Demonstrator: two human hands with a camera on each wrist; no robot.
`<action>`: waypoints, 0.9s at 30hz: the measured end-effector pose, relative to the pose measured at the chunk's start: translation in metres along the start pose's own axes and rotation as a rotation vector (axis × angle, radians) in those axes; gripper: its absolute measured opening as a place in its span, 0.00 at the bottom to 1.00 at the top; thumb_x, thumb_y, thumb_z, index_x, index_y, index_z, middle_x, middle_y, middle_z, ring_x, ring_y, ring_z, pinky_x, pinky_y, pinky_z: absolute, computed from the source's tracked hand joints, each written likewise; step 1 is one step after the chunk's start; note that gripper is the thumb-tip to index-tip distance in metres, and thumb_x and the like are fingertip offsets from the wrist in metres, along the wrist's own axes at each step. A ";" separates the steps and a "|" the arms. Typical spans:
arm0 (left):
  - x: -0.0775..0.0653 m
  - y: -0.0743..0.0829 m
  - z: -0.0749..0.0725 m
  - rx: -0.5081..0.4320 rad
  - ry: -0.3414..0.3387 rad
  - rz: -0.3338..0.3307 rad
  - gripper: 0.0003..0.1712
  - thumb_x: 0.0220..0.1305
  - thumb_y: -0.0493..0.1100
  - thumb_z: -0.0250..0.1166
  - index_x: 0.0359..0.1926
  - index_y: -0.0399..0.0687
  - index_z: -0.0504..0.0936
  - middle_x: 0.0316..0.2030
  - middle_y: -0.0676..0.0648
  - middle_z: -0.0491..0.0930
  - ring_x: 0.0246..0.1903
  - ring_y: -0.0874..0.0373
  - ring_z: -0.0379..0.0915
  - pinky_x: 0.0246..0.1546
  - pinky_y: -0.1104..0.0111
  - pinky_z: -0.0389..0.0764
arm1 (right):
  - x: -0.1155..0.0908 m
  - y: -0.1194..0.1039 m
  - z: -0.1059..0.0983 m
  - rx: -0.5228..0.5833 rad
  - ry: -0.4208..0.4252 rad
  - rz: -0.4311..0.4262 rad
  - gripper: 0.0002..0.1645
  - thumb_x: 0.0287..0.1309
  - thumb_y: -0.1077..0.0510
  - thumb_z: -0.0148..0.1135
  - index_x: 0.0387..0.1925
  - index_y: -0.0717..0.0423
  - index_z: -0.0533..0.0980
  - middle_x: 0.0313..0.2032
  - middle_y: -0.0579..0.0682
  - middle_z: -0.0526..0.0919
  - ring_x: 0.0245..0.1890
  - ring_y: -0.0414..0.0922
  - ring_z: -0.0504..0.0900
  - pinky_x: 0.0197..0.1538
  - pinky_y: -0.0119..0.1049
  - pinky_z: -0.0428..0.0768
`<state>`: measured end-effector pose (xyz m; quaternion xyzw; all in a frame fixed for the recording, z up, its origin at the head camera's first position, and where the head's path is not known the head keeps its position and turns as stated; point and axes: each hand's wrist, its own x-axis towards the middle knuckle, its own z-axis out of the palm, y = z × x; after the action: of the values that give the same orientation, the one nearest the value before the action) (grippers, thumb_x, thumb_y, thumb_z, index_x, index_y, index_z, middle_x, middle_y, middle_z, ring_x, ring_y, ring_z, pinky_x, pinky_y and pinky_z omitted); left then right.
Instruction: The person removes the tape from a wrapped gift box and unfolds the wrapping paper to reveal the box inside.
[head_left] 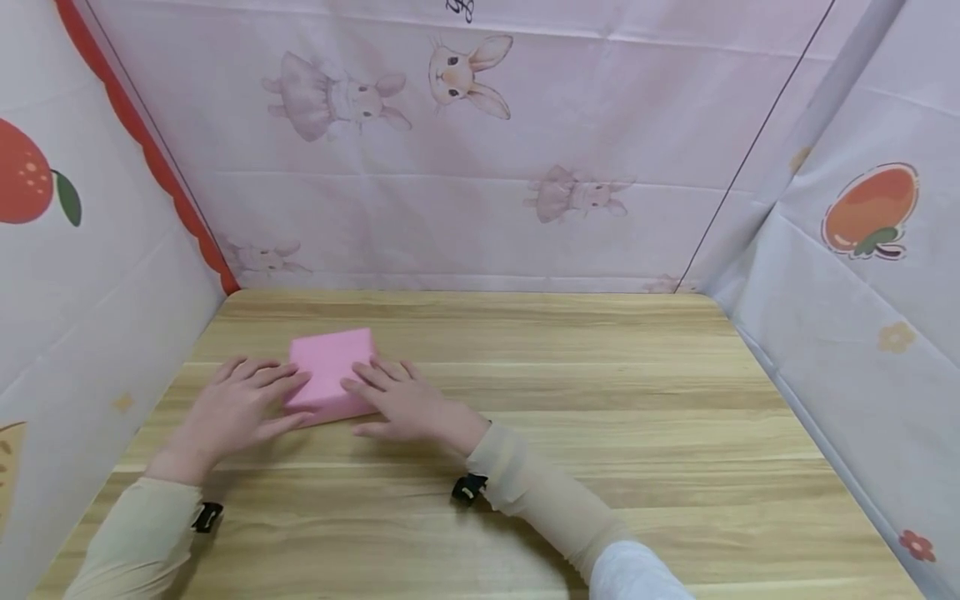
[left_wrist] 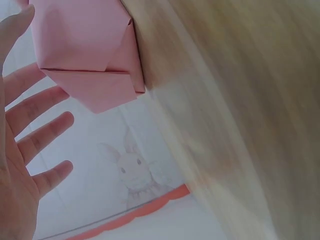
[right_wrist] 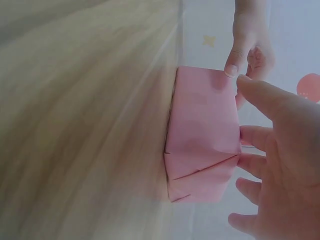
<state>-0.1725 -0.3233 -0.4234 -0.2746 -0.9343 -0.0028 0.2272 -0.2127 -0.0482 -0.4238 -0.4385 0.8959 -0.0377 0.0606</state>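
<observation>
A pink paper-wrapped box (head_left: 328,367) lies flat on the table, left of the middle. My left hand (head_left: 238,404) is at its left side, fingertips over the top edge and thumb near the front corner. From the right, my right hand (head_left: 408,406) reaches over the top with spread fingers, its fingertips on the right edge. Both wrist views show folded flaps at the ends of the box (left_wrist: 85,37). In the right wrist view the two thumbs come close together by the upper edge of the box (right_wrist: 202,110). Neither hand curls round it.
The wood-grain table (head_left: 600,400) stretches to the right of the box. A pink cloth wall (head_left: 465,208) with rabbit prints rises behind it. White printed cloth sides stand at the left (head_left: 97,275) and right (head_left: 847,317). A black strap piece (head_left: 469,489) sits at the right wrist.
</observation>
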 end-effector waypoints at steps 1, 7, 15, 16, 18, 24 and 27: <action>0.001 0.002 0.000 -0.003 -0.005 -0.002 0.36 0.45 0.64 0.71 0.55 0.53 0.83 0.50 0.44 0.85 0.54 0.43 0.72 0.60 0.42 0.64 | -0.002 0.001 0.000 0.004 -0.003 0.000 0.43 0.67 0.29 0.42 0.76 0.32 0.43 0.78 0.41 0.39 0.79 0.46 0.36 0.77 0.53 0.41; 0.010 0.013 0.000 -0.022 -0.050 -0.021 0.37 0.48 0.68 0.69 0.56 0.55 0.82 0.53 0.47 0.83 0.56 0.44 0.72 0.62 0.43 0.63 | -0.015 0.009 -0.002 0.025 -0.011 0.003 0.43 0.67 0.29 0.42 0.77 0.34 0.43 0.78 0.43 0.39 0.79 0.47 0.36 0.77 0.54 0.41; 0.021 0.028 0.007 -0.053 -0.039 0.024 0.37 0.49 0.68 0.69 0.57 0.55 0.82 0.53 0.47 0.83 0.56 0.45 0.72 0.62 0.45 0.64 | -0.038 0.023 -0.003 0.057 -0.013 0.004 0.43 0.67 0.31 0.44 0.77 0.35 0.44 0.78 0.45 0.40 0.78 0.50 0.38 0.77 0.56 0.41; 0.023 0.030 0.008 -0.056 -0.038 0.032 0.37 0.49 0.68 0.69 0.57 0.55 0.81 0.53 0.47 0.83 0.56 0.45 0.73 0.63 0.45 0.64 | -0.040 0.025 -0.003 0.052 -0.015 0.005 0.43 0.67 0.31 0.44 0.77 0.35 0.44 0.78 0.45 0.40 0.78 0.49 0.37 0.77 0.56 0.41; 0.026 0.033 0.009 -0.062 -0.037 0.046 0.37 0.50 0.68 0.68 0.57 0.55 0.81 0.53 0.47 0.83 0.57 0.45 0.73 0.63 0.45 0.64 | -0.046 0.028 -0.003 0.044 -0.015 0.007 0.43 0.68 0.32 0.45 0.77 0.35 0.45 0.78 0.45 0.40 0.78 0.49 0.37 0.77 0.56 0.41; 0.035 0.045 0.015 -0.090 -0.025 0.083 0.36 0.52 0.69 0.66 0.56 0.55 0.82 0.53 0.47 0.83 0.56 0.46 0.75 0.61 0.45 0.66 | -0.062 0.036 -0.007 0.016 -0.017 0.006 0.42 0.68 0.32 0.45 0.77 0.37 0.47 0.78 0.45 0.42 0.79 0.49 0.39 0.77 0.57 0.43; 0.040 0.051 0.016 -0.104 -0.026 0.096 0.36 0.52 0.70 0.66 0.56 0.54 0.82 0.53 0.47 0.83 0.56 0.46 0.75 0.62 0.44 0.66 | -0.070 0.041 -0.007 0.014 -0.012 0.008 0.42 0.68 0.33 0.46 0.76 0.37 0.48 0.78 0.45 0.44 0.78 0.49 0.40 0.77 0.57 0.44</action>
<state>-0.1834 -0.2576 -0.4267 -0.3304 -0.9215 -0.0368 0.2005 -0.2030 0.0324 -0.4162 -0.4346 0.8970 -0.0411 0.0693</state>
